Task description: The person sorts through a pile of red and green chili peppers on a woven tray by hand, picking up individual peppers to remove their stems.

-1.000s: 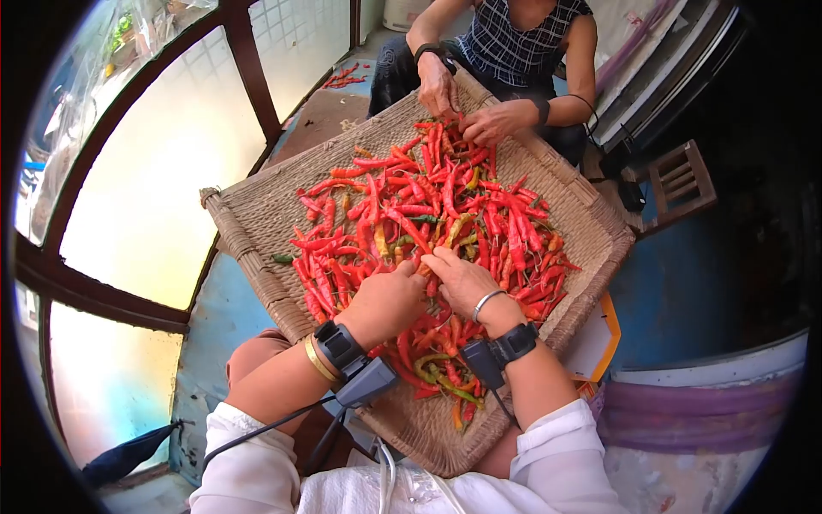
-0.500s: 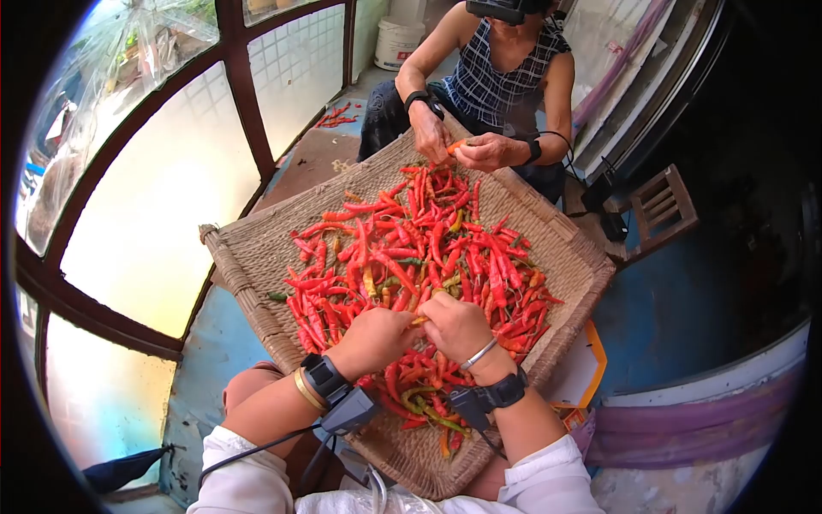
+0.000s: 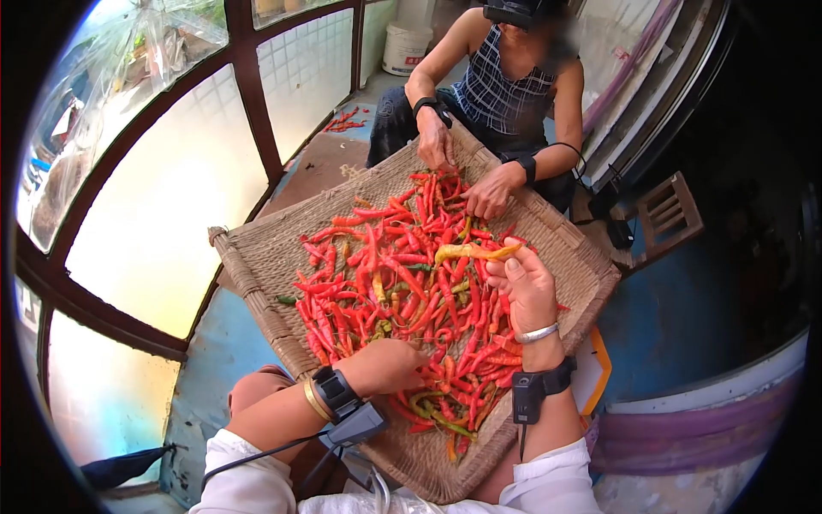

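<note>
Pinching yellow chili [image 3: 473, 252] in right hand [image 3: 527, 291]; left hand [image 3: 390, 364] clenched on chili pile [image 3: 385, 257]

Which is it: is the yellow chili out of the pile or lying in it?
Out. The right hand pinches the yellow chili by one end, held above the red chilies on the woven tray.

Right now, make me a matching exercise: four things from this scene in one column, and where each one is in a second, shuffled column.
1 right hand
2 left hand
3 white bucket
4 woven tray

A under the red chillies
B held up, holding a yellowish chilli
C low, resting on those chillies
D far end, by the window

Pairs: 1-B, 2-C, 3-D, 4-A
</note>
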The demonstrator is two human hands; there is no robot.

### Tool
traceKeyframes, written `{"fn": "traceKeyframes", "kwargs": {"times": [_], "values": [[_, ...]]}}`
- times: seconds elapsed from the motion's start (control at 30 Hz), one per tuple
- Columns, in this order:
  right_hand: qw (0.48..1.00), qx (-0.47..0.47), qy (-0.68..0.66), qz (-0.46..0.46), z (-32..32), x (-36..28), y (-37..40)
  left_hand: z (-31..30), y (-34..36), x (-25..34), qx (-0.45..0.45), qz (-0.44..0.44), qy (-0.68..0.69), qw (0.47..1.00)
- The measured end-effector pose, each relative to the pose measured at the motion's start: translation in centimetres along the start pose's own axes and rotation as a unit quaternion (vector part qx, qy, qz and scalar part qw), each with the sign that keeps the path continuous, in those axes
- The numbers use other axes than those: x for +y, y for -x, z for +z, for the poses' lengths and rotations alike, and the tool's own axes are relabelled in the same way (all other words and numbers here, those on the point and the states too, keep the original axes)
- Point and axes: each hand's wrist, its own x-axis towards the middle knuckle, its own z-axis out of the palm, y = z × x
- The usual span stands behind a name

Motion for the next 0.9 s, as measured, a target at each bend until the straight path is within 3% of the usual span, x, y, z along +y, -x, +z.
{"fn": "traceKeyframes", "kwargs": {"times": [0.07, 0.13, 0.2, 0.27, 0.3, 0.37, 0.47, 0.57, 0.7, 0.9], "values": [[1.000, 0.016, 0.002, -0.012, -0.8, 1.7, -0.6, 1.1, -0.1, 0.2, -0.032, 0.031, -0.001, 0.999], [0.956, 0.051, 0.288, -0.004, -1.6, 2.4, -0.8, 1.0, -0.6, 0.5, -0.056, 0.036, -0.031, 0.997], [0.775, -0.042, 0.622, -0.104, -2.3, 2.1, -0.4, 0.7, -0.6, 0.8, -0.075, 0.032, -0.030, 0.996], [0.678, -0.013, 0.734, -0.039, -2.3, 2.1, 0.1, 0.8, -0.4, 0.8, -0.067, 0.034, -0.033, 0.997], [0.679, -0.009, 0.733, -0.038, -2.6, 2.4, 0.0, 1.0, -0.5, 0.6, -0.065, 0.026, -0.038, 0.997], [0.689, -0.012, 0.721, 0.076, -4.1, 3.0, -0.5, 1.5, -0.9, 0.7, -0.061, 0.021, -0.041, 0.997], [0.693, -0.027, 0.708, 0.134, -4.4, 4.0, -0.8, 1.4, -0.4, 0.4, -0.055, 0.008, -0.037, 0.998], [0.700, -0.016, 0.703, 0.122, -5.1, 4.4, -1.0, 2.3, -1.0, 0.2, -0.034, 0.047, -0.048, 0.997], [0.710, -0.008, 0.692, 0.127, -5.2, 4.6, -1.7, 2.6, -0.7, 0.2, -0.030, 0.018, -0.073, 0.997], [0.706, 0.027, 0.696, 0.127, -4.2, 4.9, -1.3, 0.8, -0.2, 0.6, 0.046, 0.096, 0.072, 0.992]]}}
